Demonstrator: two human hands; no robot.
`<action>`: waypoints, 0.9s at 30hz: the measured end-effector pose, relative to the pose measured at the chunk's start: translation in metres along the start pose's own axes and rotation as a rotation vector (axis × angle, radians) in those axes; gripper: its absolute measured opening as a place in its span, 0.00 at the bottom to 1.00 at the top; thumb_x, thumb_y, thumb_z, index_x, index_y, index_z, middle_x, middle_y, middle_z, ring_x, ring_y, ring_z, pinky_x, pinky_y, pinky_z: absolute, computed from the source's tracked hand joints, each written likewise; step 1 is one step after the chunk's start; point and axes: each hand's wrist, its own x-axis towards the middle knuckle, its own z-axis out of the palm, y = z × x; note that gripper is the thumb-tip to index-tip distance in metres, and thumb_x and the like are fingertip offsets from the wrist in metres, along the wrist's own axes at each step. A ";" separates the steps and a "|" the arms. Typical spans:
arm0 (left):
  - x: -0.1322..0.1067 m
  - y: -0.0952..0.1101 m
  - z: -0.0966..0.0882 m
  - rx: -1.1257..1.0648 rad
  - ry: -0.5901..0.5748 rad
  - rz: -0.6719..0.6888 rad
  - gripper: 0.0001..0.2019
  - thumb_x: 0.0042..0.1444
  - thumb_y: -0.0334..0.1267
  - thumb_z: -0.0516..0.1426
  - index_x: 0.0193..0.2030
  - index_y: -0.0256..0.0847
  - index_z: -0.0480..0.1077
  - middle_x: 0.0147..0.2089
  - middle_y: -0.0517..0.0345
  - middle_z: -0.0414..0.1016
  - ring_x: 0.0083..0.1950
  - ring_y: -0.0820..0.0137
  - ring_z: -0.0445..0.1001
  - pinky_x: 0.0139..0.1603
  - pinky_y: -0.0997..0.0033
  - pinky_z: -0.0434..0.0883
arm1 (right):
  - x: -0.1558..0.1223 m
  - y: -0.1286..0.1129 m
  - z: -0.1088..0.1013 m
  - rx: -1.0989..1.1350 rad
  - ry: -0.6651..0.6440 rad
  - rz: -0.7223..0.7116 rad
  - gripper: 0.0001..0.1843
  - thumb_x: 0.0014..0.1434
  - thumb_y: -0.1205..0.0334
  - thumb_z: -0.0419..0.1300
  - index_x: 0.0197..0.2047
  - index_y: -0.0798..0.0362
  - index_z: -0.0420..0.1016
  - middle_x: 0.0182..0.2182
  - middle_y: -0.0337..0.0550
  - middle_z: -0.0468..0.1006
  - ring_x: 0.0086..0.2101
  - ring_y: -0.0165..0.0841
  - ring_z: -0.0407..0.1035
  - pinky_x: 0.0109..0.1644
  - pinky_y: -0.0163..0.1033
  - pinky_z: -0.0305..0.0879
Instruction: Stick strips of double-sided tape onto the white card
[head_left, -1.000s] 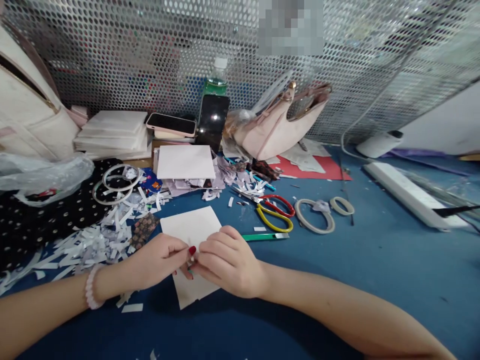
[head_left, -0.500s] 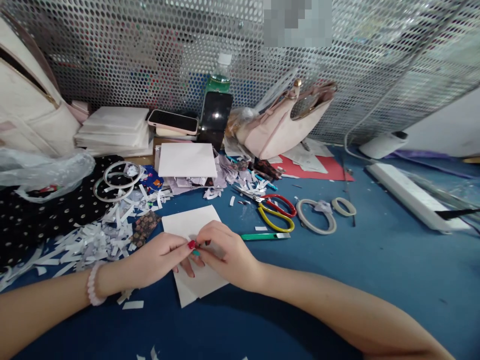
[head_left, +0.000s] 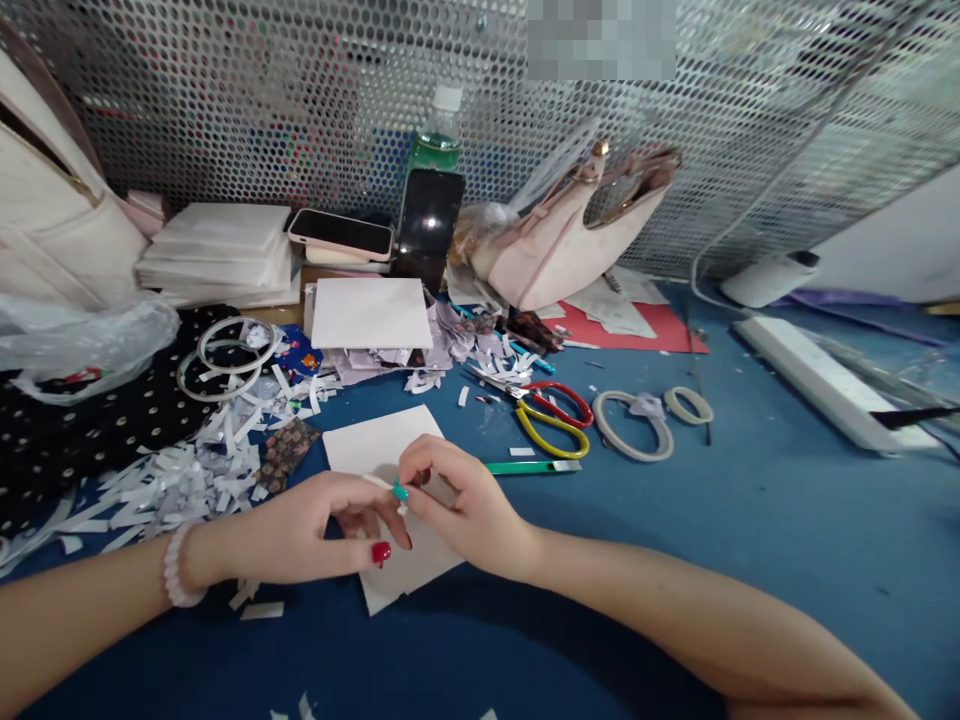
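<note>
A white square sheet of paper (head_left: 375, 448) lies on the blue tabletop in front of me. My left hand (head_left: 300, 535) rests on its near left part, fingers curled and pinched together at the sheet's middle. My right hand (head_left: 461, 505) lies on the sheet's right side, thumb and forefinger pinched against the left fingertips. Whatever is held between the fingertips is too small to make out; it may be a thin white strip. A pale bead bracelet (head_left: 174, 577) circles my left wrist.
Red-and-yellow scissors (head_left: 544, 410), a green knife (head_left: 529, 466) and tape rings (head_left: 634, 425) lie right of the sheet. Paper shreds (head_left: 187, 470) cover the left. Behind are a paper stack (head_left: 371, 312), two phones (head_left: 429, 225), a bottle, a pink bag (head_left: 570, 245) and a mesh screen.
My left thumb has dropped toward me and its fingers have spread slightly. The right hand's pinch has shifted a little up the sheet. The view has tilted slightly.
</note>
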 end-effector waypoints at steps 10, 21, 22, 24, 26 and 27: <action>0.005 -0.005 0.010 -0.017 0.178 -0.073 0.08 0.58 0.36 0.57 0.30 0.38 0.73 0.28 0.58 0.80 0.29 0.71 0.79 0.32 0.77 0.73 | -0.003 -0.002 0.006 -0.007 -0.014 -0.012 0.05 0.63 0.70 0.57 0.37 0.50 0.68 0.33 0.40 0.73 0.34 0.30 0.69 0.37 0.35 0.69; 0.005 -0.004 0.010 0.039 0.220 -0.071 0.08 0.56 0.33 0.55 0.27 0.39 0.71 0.26 0.61 0.76 0.27 0.74 0.76 0.29 0.80 0.69 | -0.006 -0.002 0.007 -0.020 -0.019 -0.001 0.05 0.64 0.70 0.56 0.39 0.50 0.67 0.32 0.38 0.71 0.32 0.29 0.68 0.36 0.33 0.68; 0.005 -0.005 0.011 0.046 0.219 -0.072 0.08 0.56 0.33 0.55 0.27 0.39 0.71 0.26 0.61 0.76 0.27 0.74 0.75 0.28 0.80 0.69 | -0.006 -0.002 0.008 -0.025 -0.015 -0.002 0.05 0.64 0.71 0.56 0.39 0.50 0.67 0.32 0.38 0.71 0.32 0.29 0.68 0.36 0.33 0.68; 0.005 -0.005 0.012 0.060 0.215 -0.063 0.06 0.55 0.34 0.56 0.28 0.38 0.71 0.26 0.62 0.75 0.27 0.74 0.75 0.28 0.80 0.68 | -0.007 -0.002 0.008 -0.038 -0.006 0.008 0.05 0.63 0.70 0.55 0.39 0.50 0.67 0.32 0.38 0.70 0.32 0.28 0.67 0.36 0.33 0.67; 0.005 -0.005 0.012 0.058 0.202 -0.064 0.06 0.56 0.35 0.57 0.30 0.38 0.72 0.27 0.61 0.76 0.28 0.73 0.75 0.29 0.79 0.69 | -0.006 -0.003 0.008 -0.047 -0.006 0.021 0.04 0.63 0.69 0.56 0.39 0.50 0.66 0.32 0.38 0.71 0.31 0.28 0.67 0.35 0.33 0.67; 0.005 -0.004 0.011 0.049 0.193 -0.074 0.06 0.56 0.35 0.57 0.29 0.38 0.72 0.27 0.61 0.76 0.28 0.73 0.75 0.29 0.79 0.70 | -0.006 -0.003 0.008 -0.049 -0.009 0.023 0.04 0.63 0.69 0.56 0.38 0.50 0.66 0.32 0.38 0.71 0.31 0.28 0.67 0.34 0.33 0.67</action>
